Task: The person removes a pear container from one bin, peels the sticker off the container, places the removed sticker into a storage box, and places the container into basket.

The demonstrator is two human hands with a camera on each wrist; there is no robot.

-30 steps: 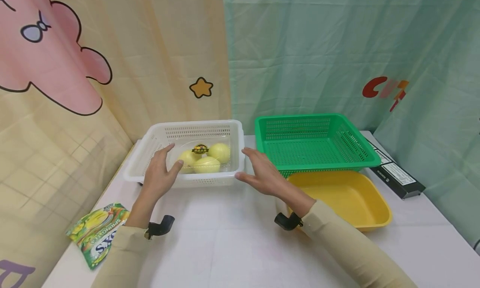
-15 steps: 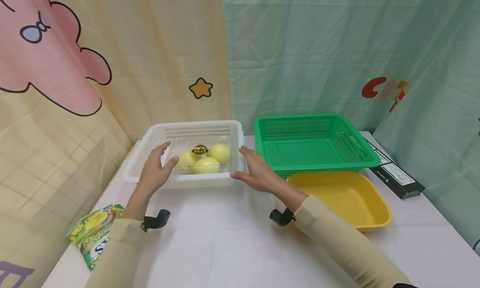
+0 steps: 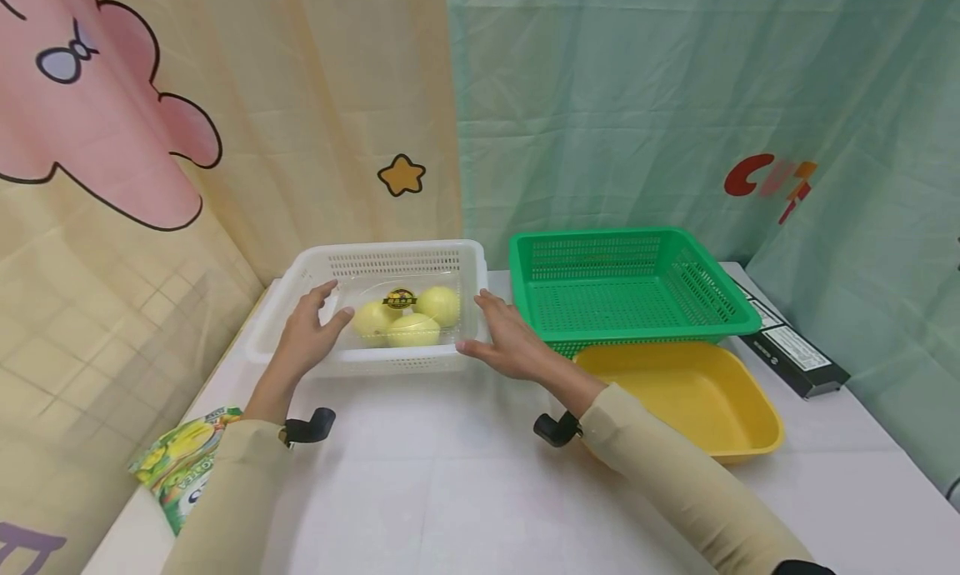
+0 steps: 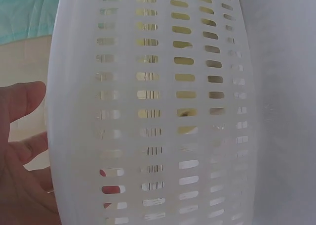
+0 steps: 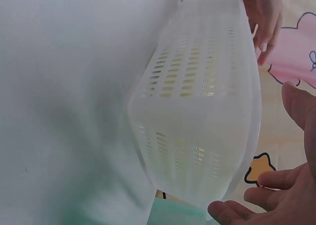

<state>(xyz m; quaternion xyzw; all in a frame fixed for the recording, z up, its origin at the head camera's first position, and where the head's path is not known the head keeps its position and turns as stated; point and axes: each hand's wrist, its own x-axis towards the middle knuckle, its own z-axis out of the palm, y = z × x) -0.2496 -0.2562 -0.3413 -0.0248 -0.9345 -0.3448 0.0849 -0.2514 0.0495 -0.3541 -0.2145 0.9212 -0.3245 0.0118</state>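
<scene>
Both hands flank the white basket (image 3: 390,308) at the far left of the tabletop (image 3: 465,475). The left hand (image 3: 303,342) and right hand (image 3: 510,337) keep fingers spread, nearly straight, at its side rims. The green basket (image 3: 630,283) stands just right.

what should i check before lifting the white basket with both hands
1. Left hand at the basket's near left rim: ok, fingers over the edge, not yet curled round it.
2. Right hand at the white basket's right end: ok, open beside the corner.
3. Firm grip on both sides: not ok, both hands open.
4. Yellow fruit settled inside: ok, in a clear pack.
5. Green basket clear of the right hand: ok, apart.
6. Basket's underside free of the table: cannot tell.
</scene>
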